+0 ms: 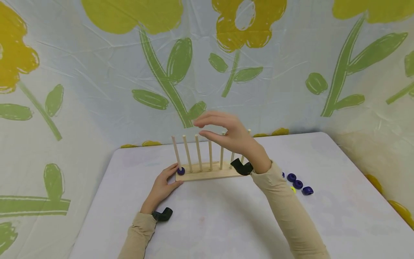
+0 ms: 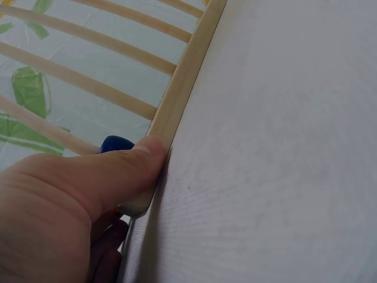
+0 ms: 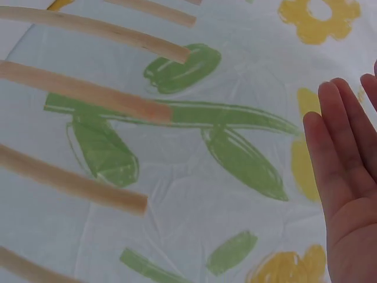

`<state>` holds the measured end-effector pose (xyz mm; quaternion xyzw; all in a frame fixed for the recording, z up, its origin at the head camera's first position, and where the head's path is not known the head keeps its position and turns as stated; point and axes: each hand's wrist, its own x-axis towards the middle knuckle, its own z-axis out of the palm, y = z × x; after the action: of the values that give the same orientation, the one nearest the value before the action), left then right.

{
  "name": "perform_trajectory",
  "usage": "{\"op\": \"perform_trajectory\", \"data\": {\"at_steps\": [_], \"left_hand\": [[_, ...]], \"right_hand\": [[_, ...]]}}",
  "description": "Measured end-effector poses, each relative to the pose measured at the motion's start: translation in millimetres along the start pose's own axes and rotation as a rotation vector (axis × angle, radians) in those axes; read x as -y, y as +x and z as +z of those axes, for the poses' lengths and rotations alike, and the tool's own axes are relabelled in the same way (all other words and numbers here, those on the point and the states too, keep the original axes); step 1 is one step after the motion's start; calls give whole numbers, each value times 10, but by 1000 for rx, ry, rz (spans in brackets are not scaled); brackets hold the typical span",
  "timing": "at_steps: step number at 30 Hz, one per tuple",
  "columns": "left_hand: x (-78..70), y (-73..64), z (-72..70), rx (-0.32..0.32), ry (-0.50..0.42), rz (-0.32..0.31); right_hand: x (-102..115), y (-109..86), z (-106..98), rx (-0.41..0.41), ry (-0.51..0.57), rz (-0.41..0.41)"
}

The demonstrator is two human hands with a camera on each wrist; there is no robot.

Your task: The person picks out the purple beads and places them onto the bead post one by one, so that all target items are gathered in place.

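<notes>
A wooden peg rack [image 1: 207,175] stands on the table, with several upright pegs along its base. My left hand [image 1: 163,185] grips the rack's left end; in the left wrist view the thumb [image 2: 132,168] lies along the base's front edge. One dark blue bead [image 1: 181,171] sits at the bottom of the leftmost peg, close to that hand. Above the pegs my right hand [image 1: 229,135] is raised, its fingers and thumb apart with nothing between them. The right wrist view shows its fingers [image 3: 347,153] extended, beside the peg tops. The right forearm hides part of the rack's right end.
Several dark blue beads [image 1: 298,184] lie on the white table [image 1: 200,223] to the right of the rack. A small yellow ring-shaped piece [image 1: 293,189] is partly hidden by the right sleeve. A flower-printed cloth [image 1: 275,90] hangs behind the table.
</notes>
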<state>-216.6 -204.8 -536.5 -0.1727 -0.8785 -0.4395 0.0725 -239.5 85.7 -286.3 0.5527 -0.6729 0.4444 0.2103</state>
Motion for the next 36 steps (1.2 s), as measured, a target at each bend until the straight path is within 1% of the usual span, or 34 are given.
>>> {"op": "perform_trajectory", "data": {"at_steps": [8, 11, 16, 19, 23, 26, 28, 32, 36], "left_hand": [[-8, -2, 8, 1, -17, -2], [-6, -2, 10, 4, -18, -7], [9, -2, 12, 5, -14, -10], [13, -1, 11, 4, -14, -6], [17, 2, 12, 3, -10, 1], [22, 0, 11, 3, -5, 4], [23, -1, 11, 2, 0, 5], [17, -2, 10, -1, -2, 6], [15, -3, 8, 0, -5, 5]], "right_hand": [[158, -302, -267, -107, -66, 41], [190, -428, -384, -133, -114, 52], [216, -630, -551, -188, -159, 72], [230, -753, -635, -220, -175, 84], [291, -905, -734, -256, -162, 119], [352, -1010, -798, -268, -156, 159], [368, -1092, -840, -268, -179, 184], [274, -1334, -922, -266, -255, 239], [133, -1621, -972, -258, -324, 319]]}}
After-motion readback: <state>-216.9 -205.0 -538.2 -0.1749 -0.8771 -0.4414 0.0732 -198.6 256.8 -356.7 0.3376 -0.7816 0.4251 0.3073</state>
